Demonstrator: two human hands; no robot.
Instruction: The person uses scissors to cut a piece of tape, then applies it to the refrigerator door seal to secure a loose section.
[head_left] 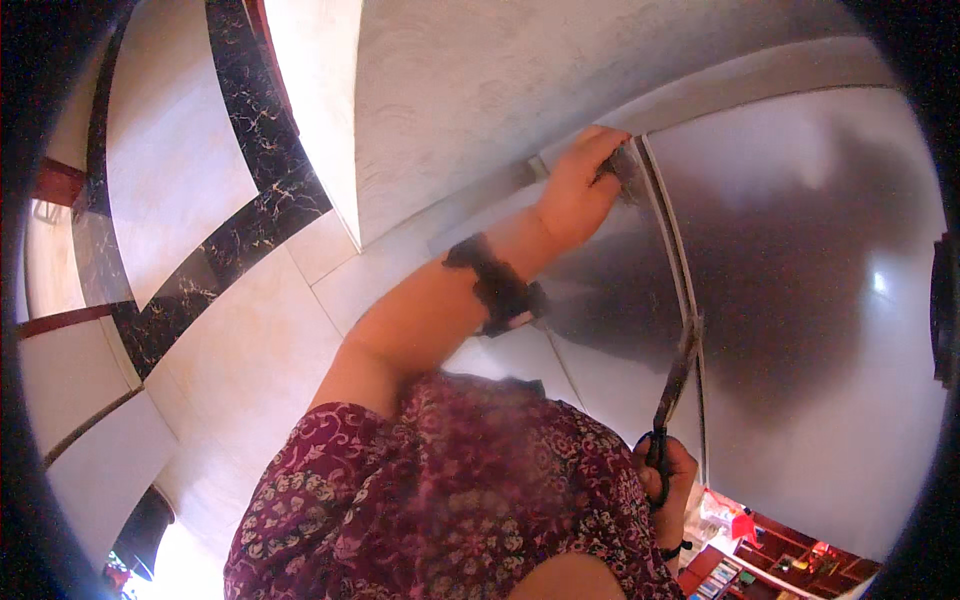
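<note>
My left hand (580, 190) is closed on a small dark, rough pad (614, 168), partly hidden by my fingers, against a glossy grey panel (790, 290) beside a long seam. A black strap (485, 280) circles my left forearm. Lower right, my right hand (672, 470) grips black-handled scissors (660, 450) by a looped handle; their long, darkened blades point up and meet the seam between the panels at about its middle.
A pale textured wall (450, 110) rises beyond the panels. Light floor tiles (220, 370) with black marble-patterned borders (250, 110) fill the left side. Shelves (720, 570) with colourful items show at the lower right.
</note>
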